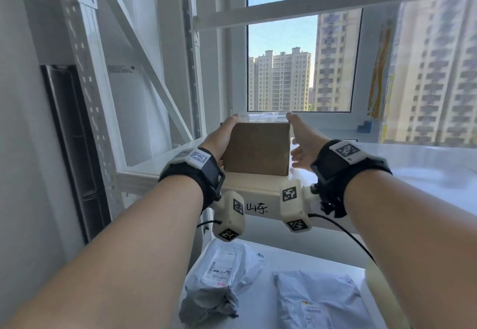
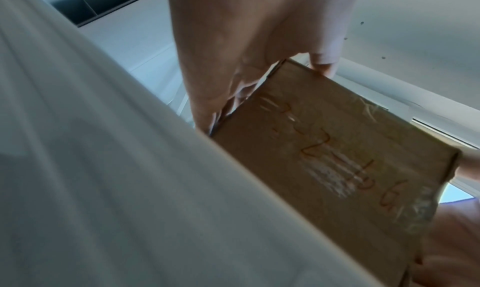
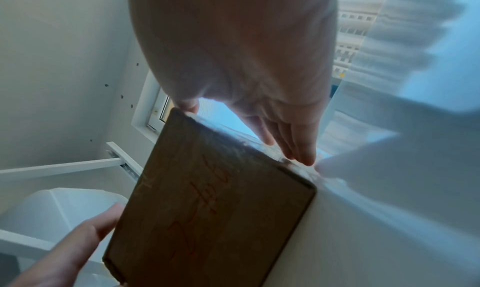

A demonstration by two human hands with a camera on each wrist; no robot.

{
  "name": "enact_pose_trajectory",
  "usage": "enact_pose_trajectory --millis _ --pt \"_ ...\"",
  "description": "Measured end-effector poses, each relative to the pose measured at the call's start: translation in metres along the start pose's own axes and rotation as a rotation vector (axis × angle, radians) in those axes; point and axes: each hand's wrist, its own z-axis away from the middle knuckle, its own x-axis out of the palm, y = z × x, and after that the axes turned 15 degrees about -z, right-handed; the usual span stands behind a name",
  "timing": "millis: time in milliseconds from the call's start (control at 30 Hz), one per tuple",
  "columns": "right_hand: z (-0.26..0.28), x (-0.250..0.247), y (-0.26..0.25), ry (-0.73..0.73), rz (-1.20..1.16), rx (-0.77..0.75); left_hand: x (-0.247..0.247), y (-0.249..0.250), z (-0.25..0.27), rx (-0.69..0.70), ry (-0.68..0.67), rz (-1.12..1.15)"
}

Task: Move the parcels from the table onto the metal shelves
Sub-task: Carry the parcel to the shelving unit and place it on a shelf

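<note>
Box (image 1: pixel 256 148) — matt brown cardboard, glossy clear tape; shelf (image 1: pixel 413 168) — smooth white painted metal.

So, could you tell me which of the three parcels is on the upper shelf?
The brown cardboard box between both hands; the two grey mailer bags lie lower.

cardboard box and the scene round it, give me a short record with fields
box: brown cardboard box standing on the white metal shelf
left hand: left hand flat against the box's left side
right hand: right hand at the right side, fingers straight
lower shelf: two grey mailer bags
background: window with tower blocks
</note>
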Motion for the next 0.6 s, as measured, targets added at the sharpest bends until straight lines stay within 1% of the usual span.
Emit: enact_pose_trajectory --millis 67,133,167,233,267,300,333,433,533,600 --pt "0.015 -0.003 -0.002 0.043 0.050 -0.024 -0.001 0.000 0.006 0.003 0.046 -0.075" --pt "0.032 -0.007 -0.004 0.098 0.137 -0.091 0.000 0.004 0.012 0.011 0.173 -0.167" --pt "0.039 -0.010 -0.003 0.126 0.213 -0.117 0.001 0.007 0.017 0.046 0.268 -0.216" --pt "0.055 -0.018 -0.003 0.190 0.377 -0.166 0.004 0.014 0.027 0.172 0.474 -0.403" --pt "0.064 -0.022 -0.003 0.230 0.450 -0.187 0.007 0.019 0.035 0.241 0.537 -0.495" --pt "0.073 -0.028 -0.001 0.269 0.527 -0.209 0.012 0.022 0.043 0.306 0.564 -0.567" --pt "0.080 -0.032 0.000 0.300 0.607 -0.238 0.017 0.024 0.048 0.354 0.558 -0.630" --pt "0.112 -0.051 0.009 0.366 0.817 -0.299 0.045 0.028 0.069 0.457 0.457 -0.737" --pt "0.146 -0.075 0.023 0.426 0.942 -0.333 0.082 0.026 0.094 0.572 0.348 -0.793" --pt "0.166 -0.093 0.035 0.466 0.999 -0.335 0.109 0.020 0.113 0.619 0.263 -0.839"
